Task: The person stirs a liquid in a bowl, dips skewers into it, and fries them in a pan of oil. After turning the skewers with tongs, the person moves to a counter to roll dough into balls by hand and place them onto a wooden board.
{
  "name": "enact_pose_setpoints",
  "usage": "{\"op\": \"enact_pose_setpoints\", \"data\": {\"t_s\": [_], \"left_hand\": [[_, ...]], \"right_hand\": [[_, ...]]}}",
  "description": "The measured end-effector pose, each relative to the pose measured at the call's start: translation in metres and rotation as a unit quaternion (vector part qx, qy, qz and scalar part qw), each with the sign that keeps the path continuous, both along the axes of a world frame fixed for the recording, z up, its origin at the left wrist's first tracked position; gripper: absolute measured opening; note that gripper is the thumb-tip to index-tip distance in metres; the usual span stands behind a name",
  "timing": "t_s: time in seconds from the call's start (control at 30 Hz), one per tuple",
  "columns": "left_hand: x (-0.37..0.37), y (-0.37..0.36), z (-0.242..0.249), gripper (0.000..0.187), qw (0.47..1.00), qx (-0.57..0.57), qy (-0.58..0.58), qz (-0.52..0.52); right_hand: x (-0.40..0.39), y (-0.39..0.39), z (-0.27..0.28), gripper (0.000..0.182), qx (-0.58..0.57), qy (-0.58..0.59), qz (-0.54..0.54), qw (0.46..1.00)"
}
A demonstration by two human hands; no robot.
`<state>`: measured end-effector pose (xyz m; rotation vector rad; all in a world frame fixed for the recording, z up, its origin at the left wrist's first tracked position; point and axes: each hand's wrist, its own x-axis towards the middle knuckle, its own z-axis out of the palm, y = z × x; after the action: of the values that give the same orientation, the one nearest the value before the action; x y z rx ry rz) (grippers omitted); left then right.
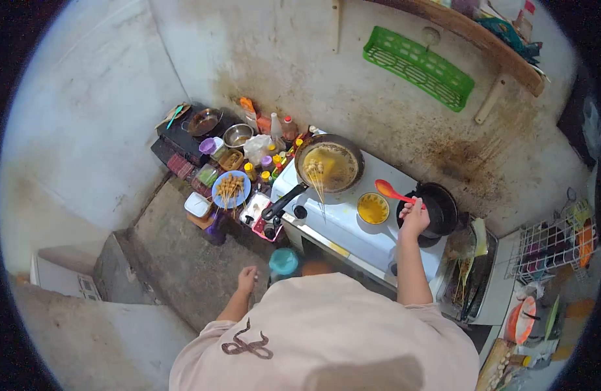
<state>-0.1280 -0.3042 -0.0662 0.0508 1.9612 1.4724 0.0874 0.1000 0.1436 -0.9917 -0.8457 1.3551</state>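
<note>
My right hand (414,219) is wrapped round the handle of a red spoon (386,188), over the near edge of a dark pan (438,210) on the white stove (352,236). The spoon's bowl points left, above the stove top. Left of it stands a bowl of yellow liquid (372,208). Farther left, a frying pan (339,140) holds oil and several skewers (315,174), whose sticks hang over its near rim. My left hand (247,279) hangs low beside a teal container (284,261), its fingers curled; whether it holds anything is too small to tell.
A blue plate of skewered food (217,189), a metal bowl (238,135) and several bottles stand left of the stove. A green rack (417,68) hangs on the wall. At the right are a tray (483,287) and a white wire basket (535,253).
</note>
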Motion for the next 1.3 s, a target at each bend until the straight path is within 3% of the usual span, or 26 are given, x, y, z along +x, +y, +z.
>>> {"op": "enact_pose_setpoints", "data": {"t_s": [0.17, 0.33, 0.47, 0.57, 0.87, 1.07, 1.3], "left_hand": [[-0.008, -0.035, -0.047, 0.020, 1.000, 0.009, 0.023, 0.016], [-0.003, -0.042, -0.038, 0.018, 0.999, -0.021, -0.009, 0.039], [-0.007, -0.043, -0.061, 0.015, 0.999, -0.039, 0.000, 0.031], [-0.003, -0.032, -0.040, 0.012, 0.994, 0.000, -0.083, 0.067], [0.006, -0.040, -0.050, 0.015, 0.986, -0.028, -0.124, 0.109], [0.023, -0.081, -0.071, 0.017, 0.973, -0.013, -0.142, 0.183], [0.036, -0.098, -0.045, 0.018, 0.958, -0.018, -0.159, 0.239]], "right_hand": [[-0.003, 0.002, 0.042, 0.021, 0.020, 0.027, -0.009, 0.999], [0.003, 0.003, 0.057, 0.021, 0.029, 0.015, -0.007, 0.999], [-0.006, 0.005, 0.036, 0.021, 0.038, -0.018, 0.016, 0.999], [-0.025, 0.006, 0.013, 0.022, 0.011, -0.012, 0.054, 0.998], [-0.136, 0.027, -0.050, 0.020, -0.079, -0.005, 0.166, 0.983], [-0.193, 0.030, -0.063, 0.021, -0.046, -0.125, 0.172, 0.976], [-0.213, 0.039, -0.074, 0.023, 0.027, -0.204, 0.192, 0.960]]}}
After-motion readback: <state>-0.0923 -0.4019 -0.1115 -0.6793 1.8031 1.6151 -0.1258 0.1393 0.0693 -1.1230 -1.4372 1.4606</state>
